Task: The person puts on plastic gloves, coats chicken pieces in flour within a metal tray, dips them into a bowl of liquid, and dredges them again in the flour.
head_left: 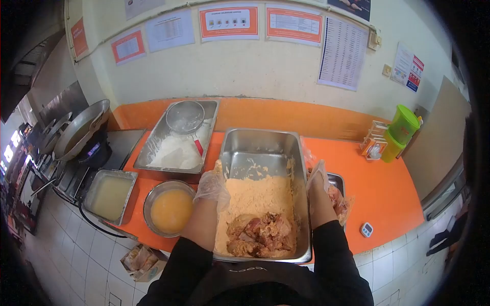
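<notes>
The left hand (213, 187) and right hand (318, 178), both in clear plastic gloves, are flanking the long rims of a deep rectangular steel tray (260, 148); their fingers are mostly hidden, so I cannot tell how tightly they are closing. Coated reddish-brown meat pieces (260, 237) are lying in its near end, on pale orange flour (255, 196). Left of it, a round steel bowl (147, 210) is holding yellow liquid, and a rectangular metal tray (147, 153) is holding white flour under a round mesh sieve (185, 118). The bright orange surface (380, 194) is also carrying a small white timer (366, 229) and green plastic tubs (403, 126). Printed sheets are hanging on the cream wall (219, 66); white floor tiles (76, 250) are showing below.
</notes>
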Motion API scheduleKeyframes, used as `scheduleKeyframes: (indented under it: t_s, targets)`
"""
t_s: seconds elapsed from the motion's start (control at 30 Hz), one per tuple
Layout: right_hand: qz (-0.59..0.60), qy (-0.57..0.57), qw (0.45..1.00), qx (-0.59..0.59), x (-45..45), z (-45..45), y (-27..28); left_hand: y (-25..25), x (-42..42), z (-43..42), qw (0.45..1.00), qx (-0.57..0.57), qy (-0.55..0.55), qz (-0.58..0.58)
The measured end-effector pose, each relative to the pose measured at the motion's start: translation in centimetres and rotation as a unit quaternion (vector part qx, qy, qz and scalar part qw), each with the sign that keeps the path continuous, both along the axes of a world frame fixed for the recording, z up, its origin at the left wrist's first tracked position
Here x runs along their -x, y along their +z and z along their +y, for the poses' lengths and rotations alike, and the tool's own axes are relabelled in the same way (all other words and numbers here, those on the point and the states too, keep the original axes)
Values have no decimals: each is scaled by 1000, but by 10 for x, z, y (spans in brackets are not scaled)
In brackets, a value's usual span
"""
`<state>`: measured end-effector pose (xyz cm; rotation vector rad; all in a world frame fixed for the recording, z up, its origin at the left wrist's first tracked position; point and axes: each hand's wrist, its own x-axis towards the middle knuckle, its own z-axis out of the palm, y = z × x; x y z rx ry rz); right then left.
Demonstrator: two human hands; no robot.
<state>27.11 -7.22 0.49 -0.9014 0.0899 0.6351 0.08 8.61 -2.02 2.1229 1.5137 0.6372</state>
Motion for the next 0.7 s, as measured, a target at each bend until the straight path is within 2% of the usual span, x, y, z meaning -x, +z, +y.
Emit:
scheduleKeyframes:
  t_s: [0.1, 0.17, 0.23, 0.3, 0.33, 0.37, 0.4, 0.43, 0.47, 0.53, 0.57, 0.6, 0.67, 0.7]
  targets:
    - [-57, -2, 993, 108, 0, -3, 7, -8, -1, -6, 966, -202, -44, 157]
    - [-179, 17, 944, 276, -4, -5, 21, 6, -14, -22, 972, -234, -10, 36]
    - [-347, 50, 816, 460, -6, 11, 23, 24, -32, -44, 970, -242, -32, -1]
    - [-555, 55, 594, 579, -17, 49, -12, 29, -49, -57, 972, -188, -124, 73]
    - [-598, 71, 556, 573, -13, 56, -17, 27, -56, -62, 966, -142, -176, 123]
    - [-639, 83, 516, 564, -9, 64, -22, 8, -74, -56, 961, -85, -174, 196]
    - [-638, 110, 569, 508, 6, 69, -17, -17, -89, -41, 948, -28, -170, 267]
    - [-632, 135, 618, 448, 13, 70, -13, -33, -94, -25, 944, 29, -167, 282]
    - [-687, 190, 553, 432, 7, 79, -30, -45, -97, -10, 937, 83, -165, 297]
    - [-727, 252, 478, 424, -14, 100, -96, -54, -88, 1, 938, 102, -167, 285]
    - [-720, 261, 473, 436, -27, 109, -137, -61, -73, 2, 949, 66, -171, 257]
    - [-711, 284, 457, 453, -28, 106, -136, -63, -70, 4, 957, 30, -175, 229]
    - [-685, 348, 412, 490, -31, 100, -135, -67, -84, 7, 931, 124, -153, 306]
    - [-664, 395, 382, 508, -15, 89, -116, -74, -85, 4, 910, 177, -141, 348]
